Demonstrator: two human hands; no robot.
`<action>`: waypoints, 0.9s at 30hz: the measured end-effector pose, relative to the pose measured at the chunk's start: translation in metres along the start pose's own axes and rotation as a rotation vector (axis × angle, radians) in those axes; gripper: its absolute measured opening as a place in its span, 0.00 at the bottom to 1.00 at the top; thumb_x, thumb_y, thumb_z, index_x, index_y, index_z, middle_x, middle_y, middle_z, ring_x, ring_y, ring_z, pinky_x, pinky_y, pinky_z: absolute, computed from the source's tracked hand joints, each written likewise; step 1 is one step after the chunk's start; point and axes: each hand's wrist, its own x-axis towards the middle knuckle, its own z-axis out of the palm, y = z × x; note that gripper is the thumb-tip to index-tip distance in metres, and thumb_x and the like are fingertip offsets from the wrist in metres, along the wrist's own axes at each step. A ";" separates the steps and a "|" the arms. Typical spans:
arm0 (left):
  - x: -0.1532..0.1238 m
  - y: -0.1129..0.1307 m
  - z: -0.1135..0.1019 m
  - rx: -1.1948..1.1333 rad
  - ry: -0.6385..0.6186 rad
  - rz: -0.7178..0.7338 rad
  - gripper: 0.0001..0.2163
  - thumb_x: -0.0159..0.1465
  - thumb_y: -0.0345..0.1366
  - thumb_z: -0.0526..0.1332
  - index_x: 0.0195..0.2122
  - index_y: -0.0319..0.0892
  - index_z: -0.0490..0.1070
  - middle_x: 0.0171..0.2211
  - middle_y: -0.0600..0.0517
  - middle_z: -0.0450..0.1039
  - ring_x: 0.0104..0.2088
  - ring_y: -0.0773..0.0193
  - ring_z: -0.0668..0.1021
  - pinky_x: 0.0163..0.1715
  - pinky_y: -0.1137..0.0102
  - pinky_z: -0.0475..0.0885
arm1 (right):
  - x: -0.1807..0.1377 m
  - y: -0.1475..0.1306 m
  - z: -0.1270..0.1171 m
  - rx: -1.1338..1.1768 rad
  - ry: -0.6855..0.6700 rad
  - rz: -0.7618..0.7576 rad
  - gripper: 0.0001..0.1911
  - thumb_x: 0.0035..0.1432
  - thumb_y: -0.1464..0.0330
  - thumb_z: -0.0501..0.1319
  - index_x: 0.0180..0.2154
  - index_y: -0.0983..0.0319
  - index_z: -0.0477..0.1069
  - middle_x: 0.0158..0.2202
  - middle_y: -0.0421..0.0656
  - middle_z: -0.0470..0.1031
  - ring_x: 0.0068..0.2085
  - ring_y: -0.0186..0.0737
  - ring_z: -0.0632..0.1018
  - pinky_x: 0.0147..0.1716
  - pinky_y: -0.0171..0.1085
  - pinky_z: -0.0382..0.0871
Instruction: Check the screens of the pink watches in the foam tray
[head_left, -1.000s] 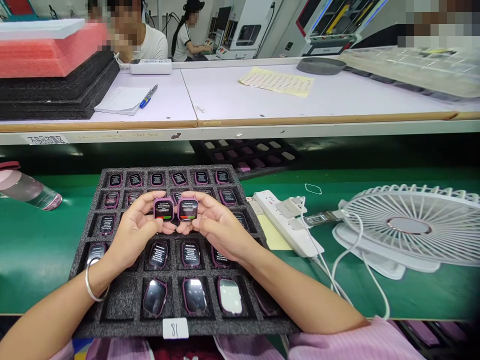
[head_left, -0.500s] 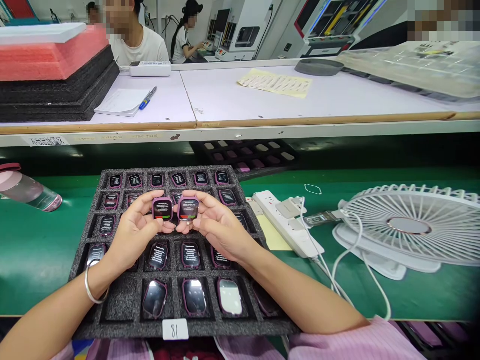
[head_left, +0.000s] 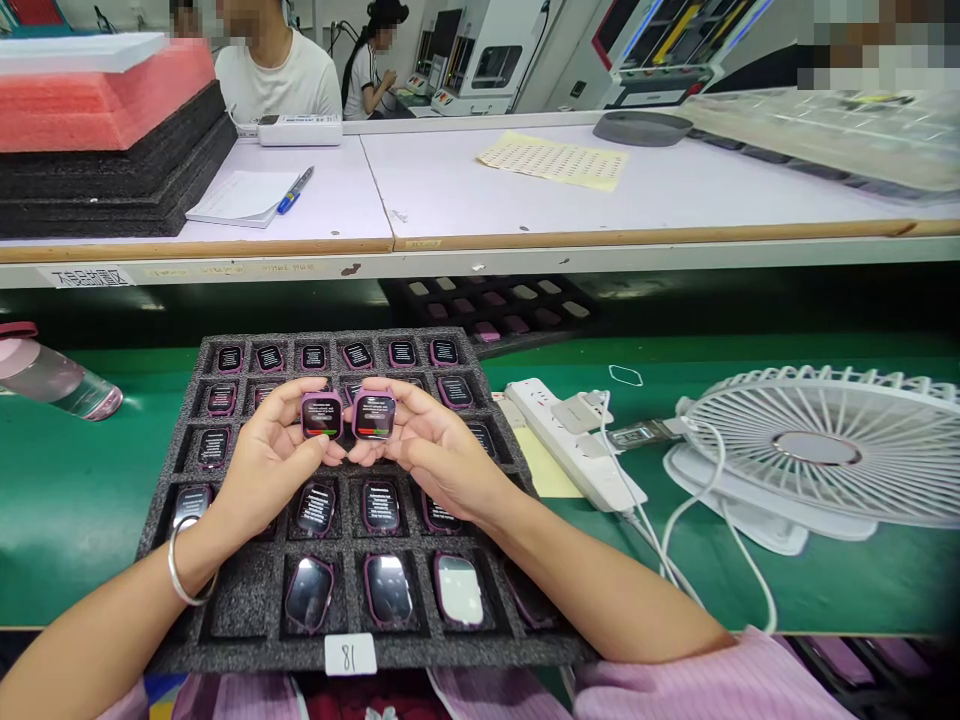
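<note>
My left hand grips a purple-framed smartwatch body by its edges, thumb near the lower part of its lit screen. A second smartwatch body of the same kind is pinched in my right hand. Both are held side by side, screens facing me, with text and a red and green strip showing. Beneath them lies a dark foam tray with rows of similar watches, many with white text on their screens. Front-row watches have blank, reflective screens. The front-left compartment holds no watch. My hands hide some middle compartments.
Right of the tray are a white power strip with cables and a white fan. A bottle lies at the left. Above runs a shelf with stacked foam, a pen and a yellow sheet. Several people are beyond.
Both watches stay in my hands, shifted very slightly left. My left thumb has moved up onto the lower screen edge. The seated person in the background has raised a hand.
</note>
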 end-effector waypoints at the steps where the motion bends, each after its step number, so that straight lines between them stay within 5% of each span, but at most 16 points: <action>1: 0.000 0.000 0.000 -0.002 0.000 0.003 0.22 0.56 0.27 0.69 0.51 0.44 0.70 0.41 0.52 0.77 0.28 0.70 0.81 0.35 0.71 0.81 | 0.000 0.000 0.000 -0.001 0.001 0.001 0.27 0.51 0.76 0.65 0.54 0.57 0.68 0.45 0.43 0.80 0.36 0.38 0.83 0.41 0.42 0.78; 21: -0.001 -0.006 0.001 0.022 -0.013 0.061 0.18 0.58 0.28 0.70 0.49 0.43 0.71 0.41 0.53 0.78 0.27 0.72 0.81 0.32 0.76 0.81 | 0.000 0.005 -0.003 -0.072 -0.027 -0.030 0.23 0.60 0.70 0.68 0.55 0.58 0.67 0.45 0.43 0.78 0.33 0.34 0.81 0.37 0.37 0.77; 27: -0.003 -0.005 0.000 -0.004 -0.073 0.043 0.22 0.59 0.25 0.67 0.54 0.45 0.70 0.46 0.52 0.78 0.34 0.69 0.85 0.40 0.75 0.82 | 0.000 0.005 -0.003 -0.077 -0.003 -0.060 0.26 0.54 0.75 0.67 0.54 0.57 0.68 0.38 0.38 0.76 0.33 0.34 0.79 0.38 0.37 0.76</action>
